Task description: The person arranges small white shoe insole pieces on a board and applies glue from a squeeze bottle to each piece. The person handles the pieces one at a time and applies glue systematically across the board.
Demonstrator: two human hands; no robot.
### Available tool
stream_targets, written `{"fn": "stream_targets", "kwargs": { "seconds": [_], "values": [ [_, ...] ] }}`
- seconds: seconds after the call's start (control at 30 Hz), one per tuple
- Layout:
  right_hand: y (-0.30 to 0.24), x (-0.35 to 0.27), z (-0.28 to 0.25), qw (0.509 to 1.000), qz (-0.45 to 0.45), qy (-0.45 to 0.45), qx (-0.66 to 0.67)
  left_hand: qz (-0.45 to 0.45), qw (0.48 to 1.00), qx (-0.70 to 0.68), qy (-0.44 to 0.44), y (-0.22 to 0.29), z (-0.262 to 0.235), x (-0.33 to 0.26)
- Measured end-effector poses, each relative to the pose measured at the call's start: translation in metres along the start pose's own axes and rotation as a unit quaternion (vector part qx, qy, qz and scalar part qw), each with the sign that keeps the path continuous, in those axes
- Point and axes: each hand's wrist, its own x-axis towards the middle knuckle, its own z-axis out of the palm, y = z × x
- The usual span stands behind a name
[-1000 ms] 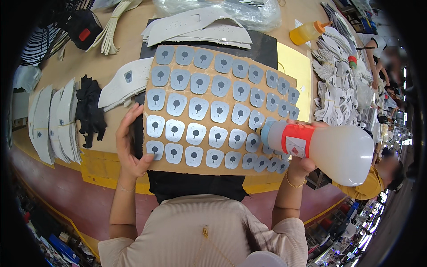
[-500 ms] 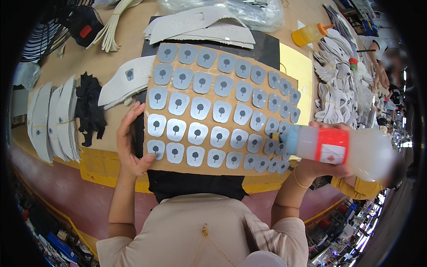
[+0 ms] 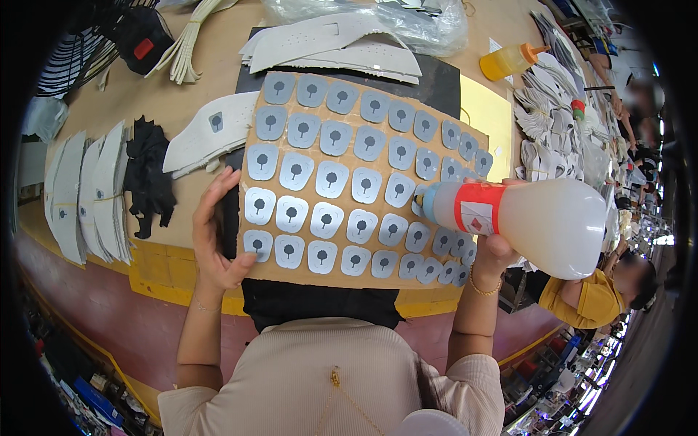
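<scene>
- Right grip: closed round squeeze bottle.
- Left grip: at cardboard sheet's near-left corner; closure unclear.
- Nozzle: shifted leftward, apparently bringing different grey patches under it.

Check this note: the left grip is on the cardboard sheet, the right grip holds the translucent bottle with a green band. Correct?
The band is red, not green, as the head view shows; the right grip holds the translucent bottle, and the left grip is on the cardboard sheet.
</scene>
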Motion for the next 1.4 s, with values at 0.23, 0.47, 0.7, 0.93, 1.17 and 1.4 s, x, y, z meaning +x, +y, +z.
{"fn": "stream_targets", "kwargs": {
  "seconds": [0.23,0.47,0.7,0.93,1.17,1.4],
  "values": [
    [-0.006,0.004,-0.016,0.994,-0.043,0.094,0.036,0.006,1.0,0.003,-0.006,-0.001,0.0,0.0],
    [-0.025,0.008,-0.047,0.973,-0.079,0.077,0.2,-0.005,1.0,-0.008,0.006,0.001,0.003,0.0],
    [0.005,-0.023,-0.02,0.996,-0.032,-0.001,0.082,-0.003,1.0,0.001,0.004,0.001,0.005,0.0],
    [0.009,-0.029,-0.016,0.998,-0.014,-0.003,0.053,0.001,1.0,0.006,0.002,0.001,0.004,0.0],
    [-0.027,-0.003,-0.046,0.919,-0.055,0.035,0.389,-0.004,1.0,0.008,0.007,0.002,0.004,-0.001],
    [-0.019,-0.002,-0.061,0.959,-0.036,0.282,-0.02,-0.001,1.0,0.004,0.011,0.0,0.007,0.0]
  ]
}}
